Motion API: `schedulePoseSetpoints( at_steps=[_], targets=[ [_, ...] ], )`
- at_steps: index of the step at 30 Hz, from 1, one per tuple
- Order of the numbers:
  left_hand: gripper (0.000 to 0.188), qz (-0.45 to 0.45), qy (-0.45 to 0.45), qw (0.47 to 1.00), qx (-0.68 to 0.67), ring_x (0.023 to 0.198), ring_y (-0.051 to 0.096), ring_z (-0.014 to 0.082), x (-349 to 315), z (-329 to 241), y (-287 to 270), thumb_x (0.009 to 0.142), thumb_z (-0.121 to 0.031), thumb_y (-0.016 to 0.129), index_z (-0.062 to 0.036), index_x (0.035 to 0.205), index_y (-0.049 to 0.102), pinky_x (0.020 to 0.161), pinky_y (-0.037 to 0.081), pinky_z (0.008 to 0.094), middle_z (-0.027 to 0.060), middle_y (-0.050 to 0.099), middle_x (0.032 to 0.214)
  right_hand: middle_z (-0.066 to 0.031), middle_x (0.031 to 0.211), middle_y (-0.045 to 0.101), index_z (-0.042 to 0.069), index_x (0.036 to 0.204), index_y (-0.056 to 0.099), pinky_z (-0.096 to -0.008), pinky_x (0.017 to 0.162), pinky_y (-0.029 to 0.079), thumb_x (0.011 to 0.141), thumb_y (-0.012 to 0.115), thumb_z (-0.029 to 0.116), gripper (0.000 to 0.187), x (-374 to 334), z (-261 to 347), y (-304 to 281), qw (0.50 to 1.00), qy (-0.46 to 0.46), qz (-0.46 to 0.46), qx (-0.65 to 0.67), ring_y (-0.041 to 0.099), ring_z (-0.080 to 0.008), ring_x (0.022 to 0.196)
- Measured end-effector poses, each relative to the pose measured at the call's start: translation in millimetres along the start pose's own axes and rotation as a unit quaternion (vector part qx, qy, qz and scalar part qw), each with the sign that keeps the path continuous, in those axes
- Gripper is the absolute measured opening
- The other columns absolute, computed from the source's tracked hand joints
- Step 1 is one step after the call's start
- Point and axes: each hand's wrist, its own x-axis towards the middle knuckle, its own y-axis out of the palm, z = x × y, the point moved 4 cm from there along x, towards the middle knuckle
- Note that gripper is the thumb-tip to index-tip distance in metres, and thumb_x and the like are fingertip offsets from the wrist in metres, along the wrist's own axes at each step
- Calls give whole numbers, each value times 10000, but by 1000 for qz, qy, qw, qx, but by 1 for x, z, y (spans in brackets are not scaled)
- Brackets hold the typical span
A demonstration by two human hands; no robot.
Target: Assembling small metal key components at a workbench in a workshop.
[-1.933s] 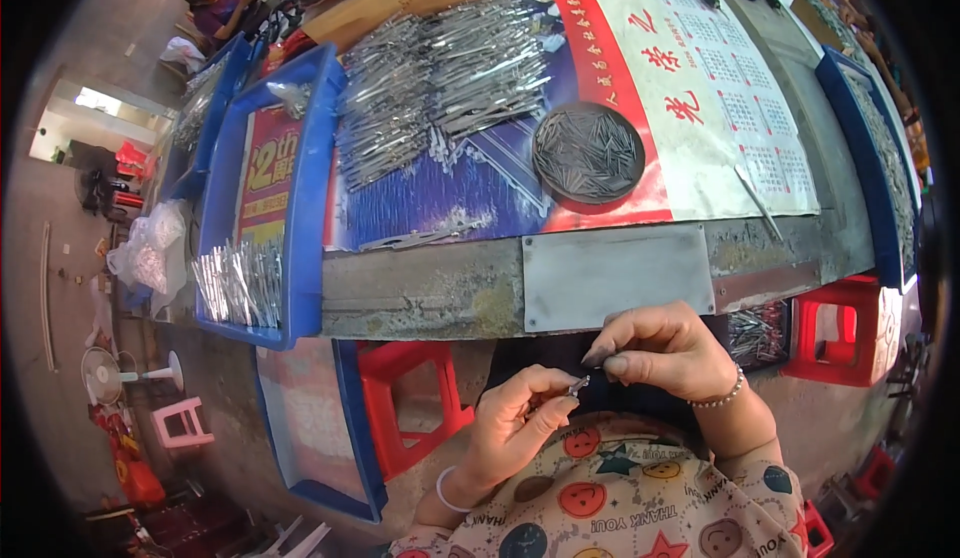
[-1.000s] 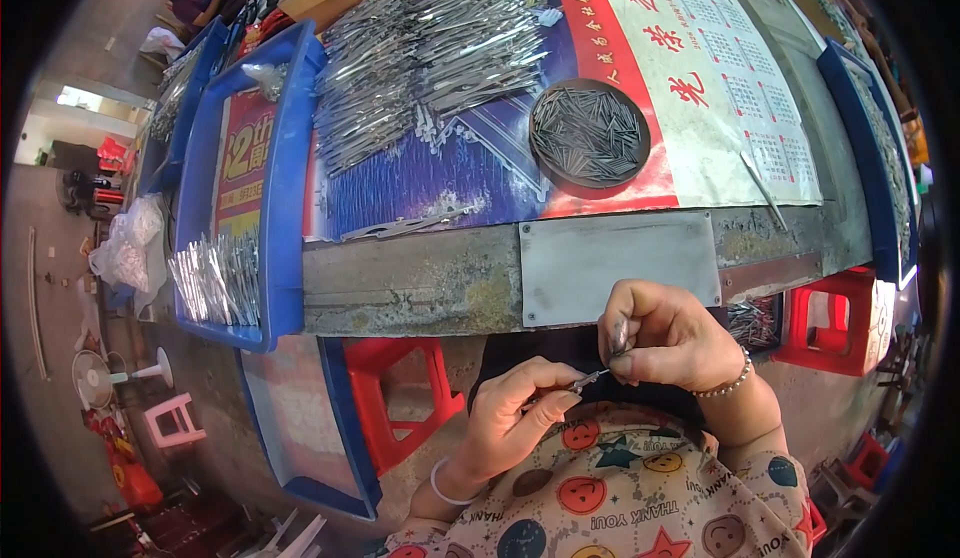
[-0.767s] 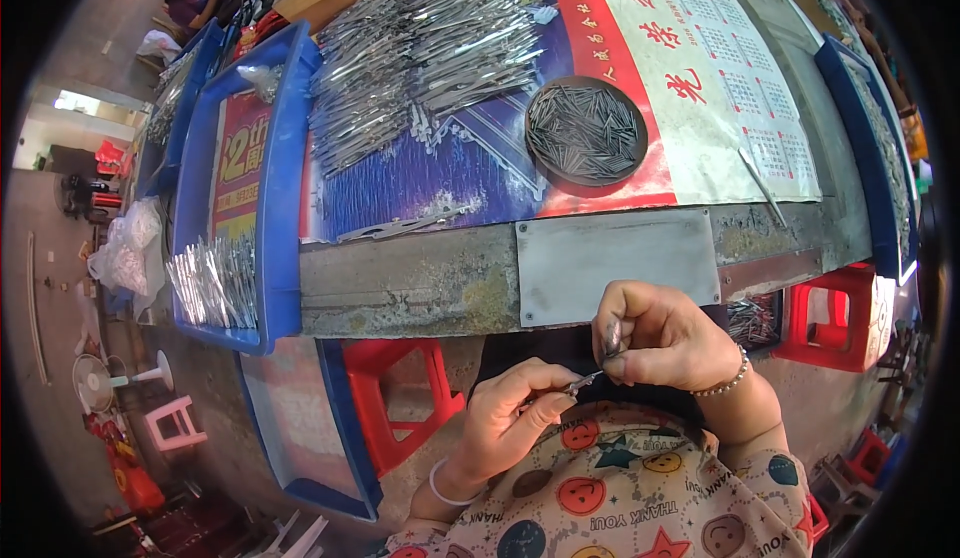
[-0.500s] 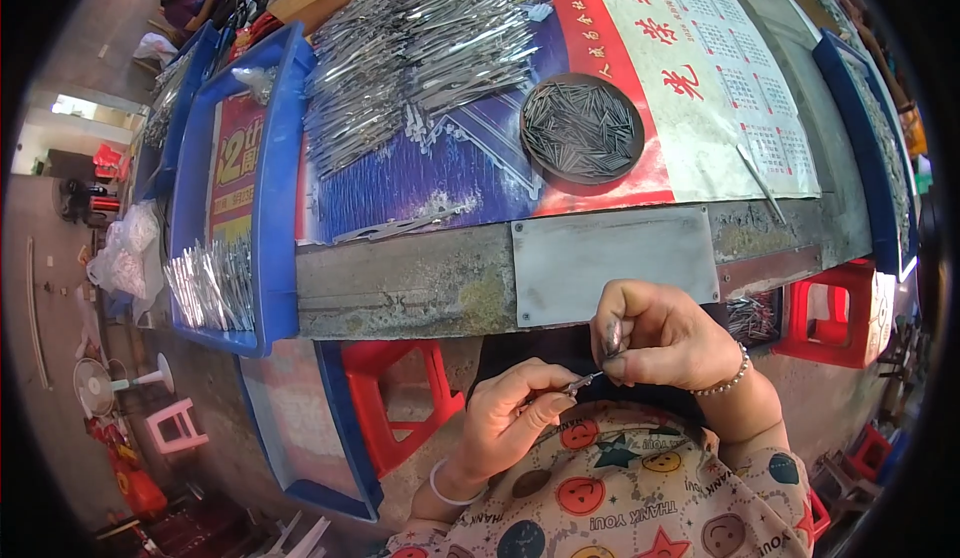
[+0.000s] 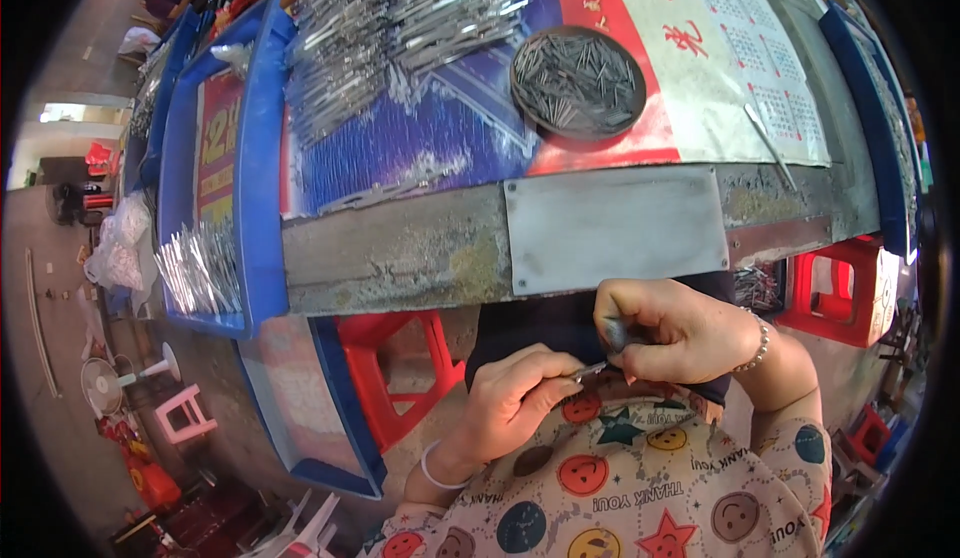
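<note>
My left hand (image 5: 515,398) is closed, its thumb and forefinger pinching a small slim metal piece (image 5: 590,370) that points toward the right hand. My right hand (image 5: 675,333) is curled just right of it, thumb against bent fingers. Something dark grey shows between these fingers, too small and shaded to name. The piece's tip lies close to the right thumb; whether they touch is unclear. Both hands are above my lap, in front of a grey metal plate (image 5: 615,233) fixed at the table's edge. Beyond the plate stands a round brown bowl (image 5: 640,108) full of short grey metal pins.
Many slim metal tools (image 5: 340,53) lie in rows on the poster-covered table. A blue tray (image 5: 262,178) with metal pieces stands left, another blue tray (image 5: 865,88) right. One thin metal rod (image 5: 768,146) lies on the calendar. Red stools (image 5: 405,378) stand under the table's edge.
The view has shifted, so the table and bowl appear higher. Both hands stay close together, with the metal piece still pinched in the left; the right fingers have turned slightly.
</note>
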Motion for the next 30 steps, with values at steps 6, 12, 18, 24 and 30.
schedulePoseSetpoints(
  at_steps=[6, 12, 18, 24, 30],
  targets=[
    [199, -27, 62, 995, 75, 567, 562, 220, 2, -5, 4, 797, 20, 679, 8, 977, 597, 506, 437, 297, 102, 579, 744, -43, 662, 503, 5, 909, 462, -264, 522, 400, 819, 549, -13, 126, -10, 1, 6, 992, -46, -68, -94, 475, -89, 587],
    [298, -123, 174, 939, 269, 596, 583, 224, 1, -16, 9, 721, 19, 718, -12, 995, 603, 517, 464, 315, 77, 572, 739, 6, 676, 522, -16, 873, 531, -208, 522, 397, 887, 628, 86, 142, -18, -21, 2, 978, -84, -190, 16, 465, -28, 612],
    [291, -116, 186, 917, 333, 611, 602, 234, -3, -21, 12, 704, 20, 732, 13, 970, 616, 515, 476, 318, 103, 614, 753, -23, 627, 520, -8, 804, 525, -229, 490, 383, 885, 635, 114, 183, -21, -29, 2, 974, -74, -208, -55, 463, -49, 560],
    [307, -122, 213, 904, 351, 591, 585, 220, -7, -20, 18, 691, 29, 733, 9, 974, 615, 502, 467, 307, 89, 595, 738, -74, 597, 519, 4, 785, 514, -268, 481, 381, 869, 645, 125, 197, -20, -27, 11, 958, -131, -204, -152, 486, -115, 514],
    [293, -123, 223, 888, 383, 583, 578, 208, -11, -22, 18, 698, 20, 728, 14, 968, 614, 491, 459, 302, 82, 591, 740, -6, 608, 492, 14, 805, 519, -228, 484, 353, 906, 629, 163, 211, -20, -40, 16, 977, -82, -194, -16, 427, -49, 544]
  ],
)
